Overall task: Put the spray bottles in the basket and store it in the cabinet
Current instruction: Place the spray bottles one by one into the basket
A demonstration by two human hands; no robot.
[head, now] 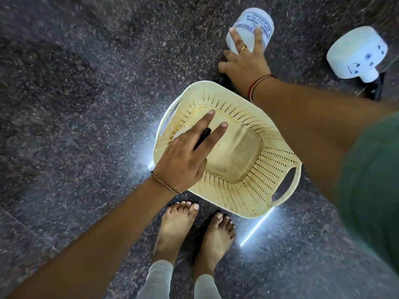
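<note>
A cream slotted basket (278, 182) with cut-out handles stands on the dark speckled floor. My left hand (183, 160) hovers over its left side. It holds a white spray bottle (183, 132) whose black nozzle pokes out between my two spread fingers; most of that bottle is hidden under the hand. My right hand (244, 63) reaches past the basket's far rim, its fingers wrapped on a second white, labelled spray bottle (257, 19) on the floor. A third white spray bottle (356, 52) with a black trigger head lies at the far right, apart from both hands.
My bare feet (177, 225) stand just in front of the basket's near edge. Polished granite floor (75, 104) stretches to the left and beyond the basket, with bright light reflections next to the basket. No cabinet is in view.
</note>
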